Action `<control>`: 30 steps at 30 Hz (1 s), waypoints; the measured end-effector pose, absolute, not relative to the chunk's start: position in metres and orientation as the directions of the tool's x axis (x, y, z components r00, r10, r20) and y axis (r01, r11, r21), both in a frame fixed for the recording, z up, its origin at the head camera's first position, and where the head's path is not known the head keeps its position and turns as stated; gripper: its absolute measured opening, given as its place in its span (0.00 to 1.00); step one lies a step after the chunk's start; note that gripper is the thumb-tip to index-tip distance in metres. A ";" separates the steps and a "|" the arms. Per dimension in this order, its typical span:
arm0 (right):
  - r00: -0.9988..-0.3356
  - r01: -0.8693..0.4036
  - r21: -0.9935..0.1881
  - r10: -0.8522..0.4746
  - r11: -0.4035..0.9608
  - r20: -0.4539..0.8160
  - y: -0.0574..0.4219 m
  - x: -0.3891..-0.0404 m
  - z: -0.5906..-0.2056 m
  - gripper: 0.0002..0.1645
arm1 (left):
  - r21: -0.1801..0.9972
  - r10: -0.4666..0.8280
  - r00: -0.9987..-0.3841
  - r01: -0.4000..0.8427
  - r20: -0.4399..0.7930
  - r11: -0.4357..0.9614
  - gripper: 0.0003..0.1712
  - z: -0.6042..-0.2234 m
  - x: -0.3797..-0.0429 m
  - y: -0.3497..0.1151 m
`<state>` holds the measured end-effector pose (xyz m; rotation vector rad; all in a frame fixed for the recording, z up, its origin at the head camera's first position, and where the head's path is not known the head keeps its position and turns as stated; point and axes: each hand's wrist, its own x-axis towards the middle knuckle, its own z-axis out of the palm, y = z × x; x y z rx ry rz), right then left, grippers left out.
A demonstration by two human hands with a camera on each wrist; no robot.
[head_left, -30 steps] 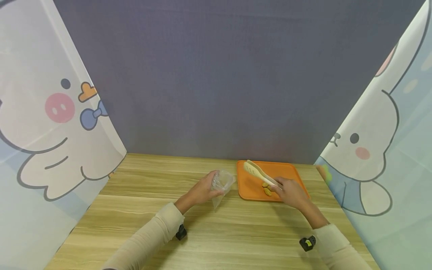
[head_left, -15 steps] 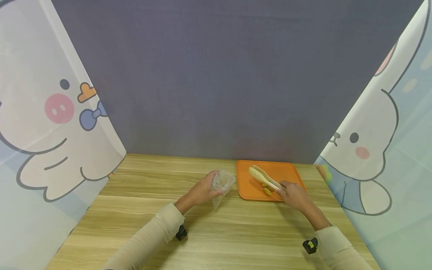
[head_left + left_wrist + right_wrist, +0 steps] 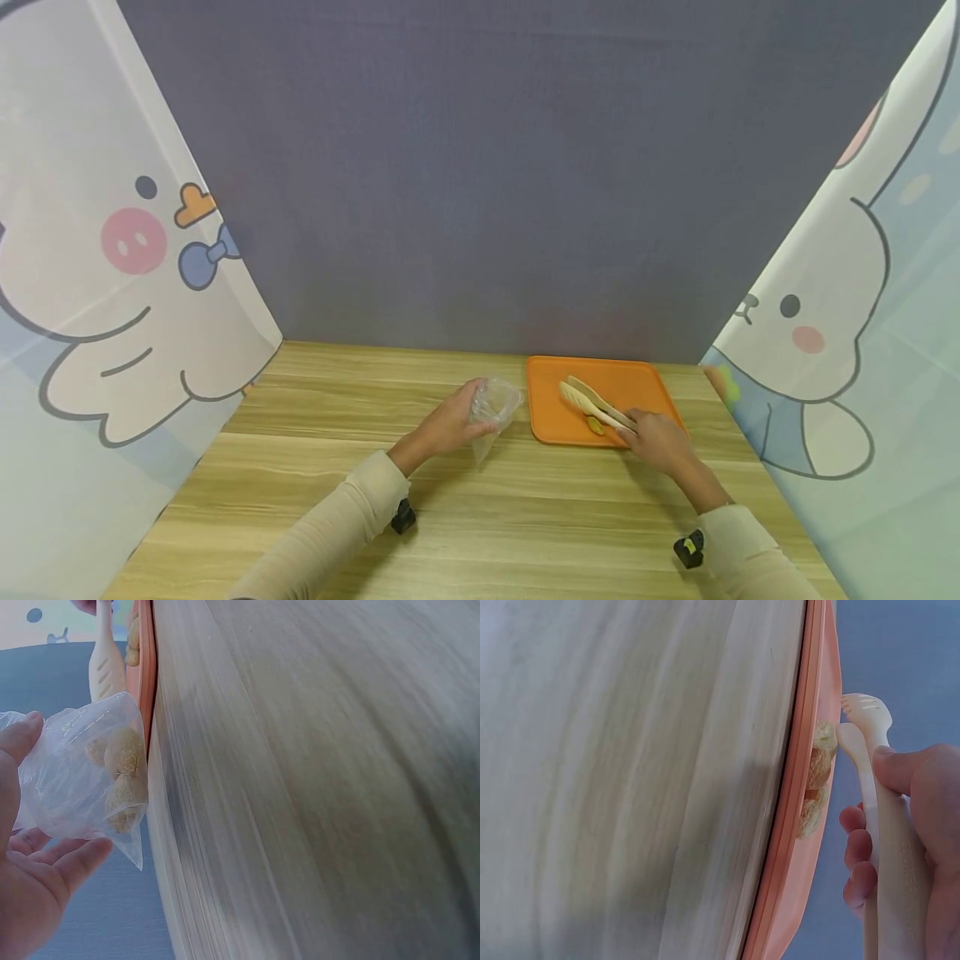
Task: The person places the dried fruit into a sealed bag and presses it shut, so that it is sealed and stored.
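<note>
My left hand (image 3: 447,422) grips a clear plastic bag (image 3: 486,417) by its side, with the mouth held wide. Through the film in the left wrist view, peanuts (image 3: 124,772) in their shells show at the bottom of the bag. Cream-coloured tongs (image 3: 587,403) are in my right hand (image 3: 660,442), thumb on one arm and fingers curled round the other. Their slotted tips stand slightly apart, with nothing between them, over the orange tray (image 3: 630,379). A few unshelled peanuts (image 3: 817,772) lie on the tray, partly hidden beneath the tongs in the head view.
The tray rests at the back right of a wood-grain table (image 3: 480,517). A dark grey panel (image 3: 480,183) stands behind it, and side panels with cartoon animals rise at left and right. Both wrists wear small black cameras.
The tongs have drawn back to the right and come down over the peanuts on the tray, now covering more of them. The left hand and the bag have stayed put.
</note>
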<state>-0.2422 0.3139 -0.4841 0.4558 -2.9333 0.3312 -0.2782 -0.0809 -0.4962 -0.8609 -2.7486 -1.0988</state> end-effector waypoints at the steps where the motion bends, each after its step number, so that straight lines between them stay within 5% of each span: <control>1: -0.943 -0.312 -0.192 -0.279 0.930 0.182 0.315 -0.242 -0.485 0.18 | 0.619 0.476 -0.843 0.517 0.249 0.591 0.49 -0.496 -0.278 -0.081; 30: -0.964 -0.254 -0.210 -0.229 0.944 0.137 0.325 -0.246 -0.491 0.22 | 0.622 0.484 -0.832 0.536 0.271 0.571 0.48 -0.496 -0.276 -0.081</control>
